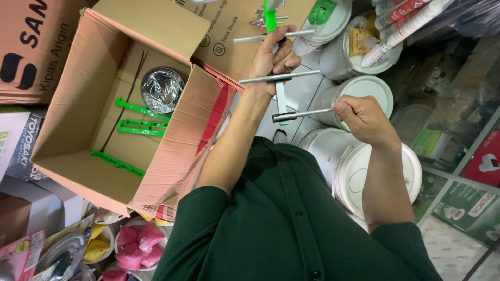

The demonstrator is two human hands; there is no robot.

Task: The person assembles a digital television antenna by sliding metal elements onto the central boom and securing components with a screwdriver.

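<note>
Assembly of a white flat boom with grey metal cross rods (280, 78) sits in your left hand (270, 60), fingers wrapped round it as anchor. Your right hand (364, 117) pinches the lowest grey rod (302, 114), its tip meeting the boom beyond your fingertips.

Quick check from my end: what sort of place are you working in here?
Probably a small hardware or general shop's stock area: white paint buckets stand packed together, sealant tubes lie on them, and an open carton holds green plastic parts.

Open box (99, 140) left of hands, pails (375, 171) right
</note>
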